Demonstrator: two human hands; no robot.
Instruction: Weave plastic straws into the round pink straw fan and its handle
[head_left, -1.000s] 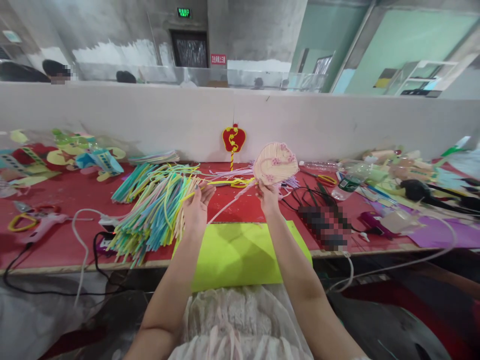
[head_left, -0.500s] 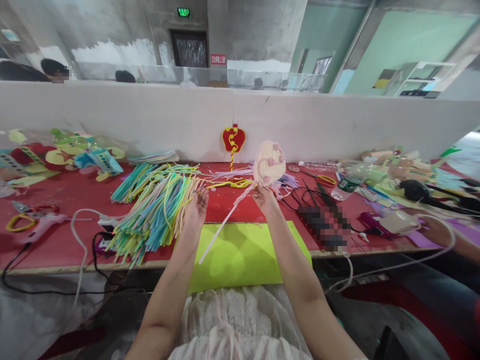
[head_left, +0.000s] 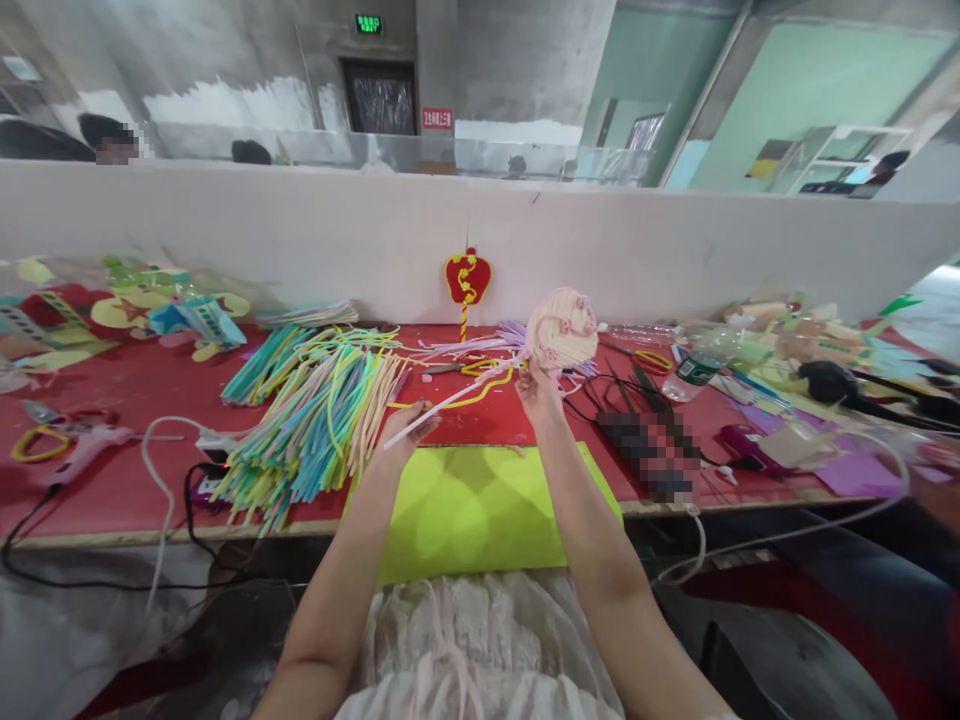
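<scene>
My right hand [head_left: 540,393] is closed on a pale pink round fan [head_left: 561,330] made of pipe cleaners, gripping it where disc and stem meet. Small pink curls and flowers decorate the disc. Its thin pale stem [head_left: 442,405] slants down-left and passes in front of my left hand [head_left: 412,428]. That hand is closed on a yellow pipe cleaner [head_left: 476,398], which curves across toward my right hand; whether its far end is pinched there I cannot tell. Beside my left hand lies a big bundle of pastel pipe cleaners [head_left: 315,420].
A red fan with yellow trim [head_left: 468,280] stands against the white partition [head_left: 300,240]. Yellow-handled scissors [head_left: 480,368] lie behind my hands. A yellow-green sheet [head_left: 480,520] covers the table's front edge. Left is a pink glue gun [head_left: 94,450]; right, a plastic bottle [head_left: 694,370] and cables.
The fan has moved right and tilted, its stem now flatter. My left hand, earlier open beside the bundle, has moved right and down and now holds the yellow pipe cleaner.
</scene>
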